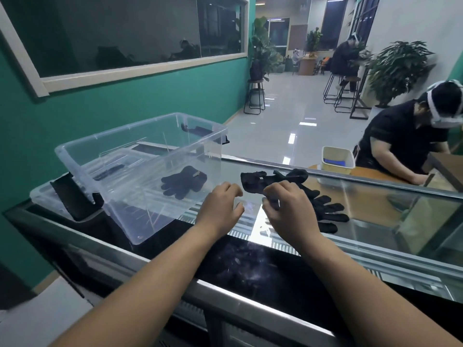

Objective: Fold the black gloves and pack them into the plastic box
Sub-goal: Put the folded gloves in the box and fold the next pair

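The right hand (288, 209) pinches a black glove (271, 181) between thumb and fingers, the cloth trailing away across the glass counter (375, 209). Just beside it the left hand (221, 206) hovers with fingers curled and apart — holding nothing. More gloves (328, 214) lie flat under and past the right wrist. To the left sits the clear plastic box (140, 146) — one glove (184, 181) already inside.
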